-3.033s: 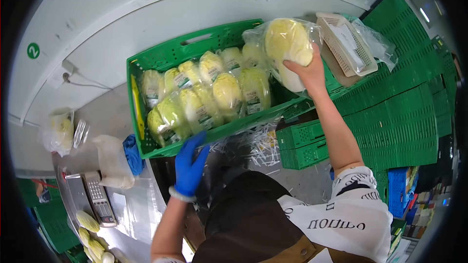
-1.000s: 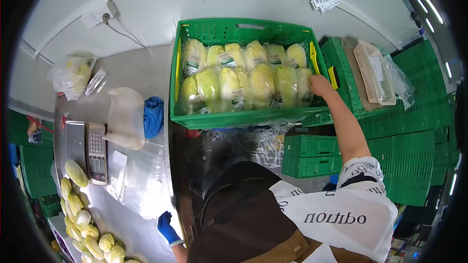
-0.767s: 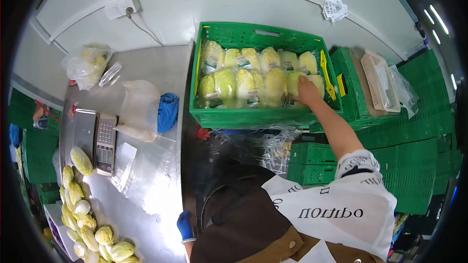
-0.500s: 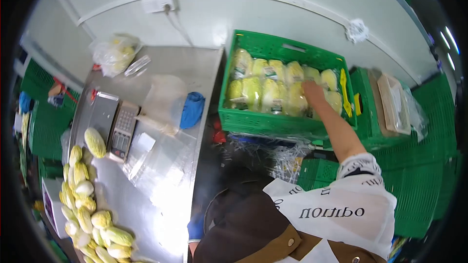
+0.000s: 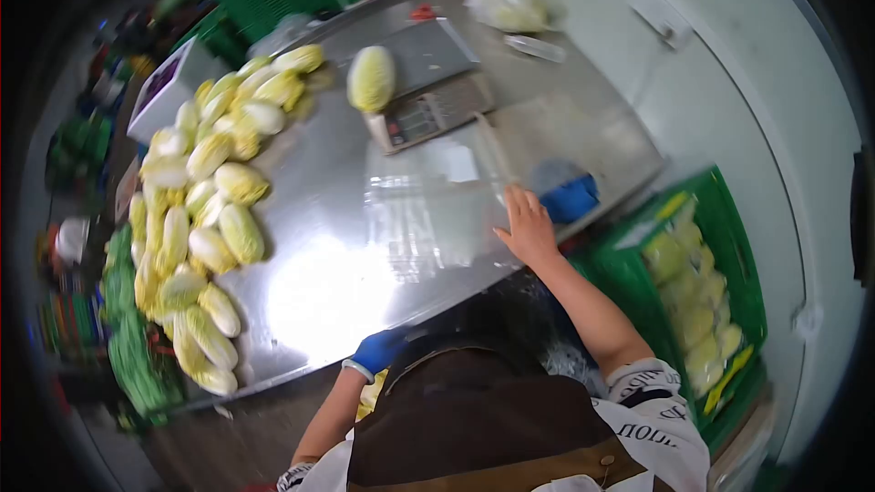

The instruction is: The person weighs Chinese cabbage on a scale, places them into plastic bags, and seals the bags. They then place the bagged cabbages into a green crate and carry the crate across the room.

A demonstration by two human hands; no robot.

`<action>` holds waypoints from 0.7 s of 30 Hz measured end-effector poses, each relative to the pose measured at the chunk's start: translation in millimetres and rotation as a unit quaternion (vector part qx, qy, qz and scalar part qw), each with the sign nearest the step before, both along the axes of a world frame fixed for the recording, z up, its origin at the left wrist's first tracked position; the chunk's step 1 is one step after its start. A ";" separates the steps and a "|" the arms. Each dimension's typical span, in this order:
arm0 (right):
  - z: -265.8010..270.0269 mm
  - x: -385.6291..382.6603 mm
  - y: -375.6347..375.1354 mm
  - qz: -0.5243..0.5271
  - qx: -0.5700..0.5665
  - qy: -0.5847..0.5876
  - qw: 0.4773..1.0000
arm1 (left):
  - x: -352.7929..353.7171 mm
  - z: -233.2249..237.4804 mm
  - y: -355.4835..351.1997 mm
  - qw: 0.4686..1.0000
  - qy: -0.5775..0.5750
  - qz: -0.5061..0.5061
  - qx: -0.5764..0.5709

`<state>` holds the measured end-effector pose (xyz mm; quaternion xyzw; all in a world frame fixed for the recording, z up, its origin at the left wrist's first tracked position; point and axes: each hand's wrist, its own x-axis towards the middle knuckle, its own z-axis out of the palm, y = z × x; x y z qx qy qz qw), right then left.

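Observation:
My bare right hand [image 5: 527,223] is over the steel table near its right edge, fingers stretched out, with nothing in them. Close beside it lies a crumpled blue glove [image 5: 572,199]. To its left, clear plastic bags [image 5: 424,223] lie flat, with a small white paper [image 5: 456,164] on them. My left hand [image 5: 381,351], in a blue glove, is at the table's front edge; its fingers are partly hidden and blurred. A baby napa cabbage [image 5: 372,79] rests at the end of a digital scale [image 5: 433,114].
Many baby napa cabbages [image 5: 208,246] are heaped along the table's left side. At right stands a green crate [image 5: 743,264] of bagged cabbages with a yellow tool [image 5: 729,381]. A knotted plastic bag [image 5: 515,5] sits by the wall. Green netting [image 5: 137,337] hangs at left.
My view has swung left from the crate to the table. My right hand has left the bagged cabbages in the crate and moved over the table beside the blue glove.

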<state>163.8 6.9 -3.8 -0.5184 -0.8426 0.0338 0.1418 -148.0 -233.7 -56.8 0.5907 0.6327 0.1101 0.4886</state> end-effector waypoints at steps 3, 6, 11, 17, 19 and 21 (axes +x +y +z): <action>-78.8 -30.7 68.2 -0.083 -0.040 -0.053 0.994 | -27.7 -23.8 -11.6 0.998 -0.011 0.048 -0.026; -104.2 -35.7 127.0 -0.115 -0.193 -0.073 0.972 | -66.1 -11.5 -16.0 0.994 -0.011 0.106 -0.019; -50.4 -94.6 66.5 -0.018 -0.263 0.163 0.951 | -166.1 -36.5 0.1 0.828 -0.244 0.505 0.025; -43.2 -164.4 -34.3 0.081 -0.573 0.092 0.810 | -322.4 -40.9 80.5 0.692 0.070 0.687 0.210; -24.7 -181.8 -42.2 0.153 -0.545 0.054 0.823 | -401.6 -77.3 84.6 0.630 0.138 0.709 0.284; -23.7 -190.2 -36.0 0.186 -0.527 0.015 0.829 | -433.7 -39.7 104.1 0.558 0.136 0.786 0.228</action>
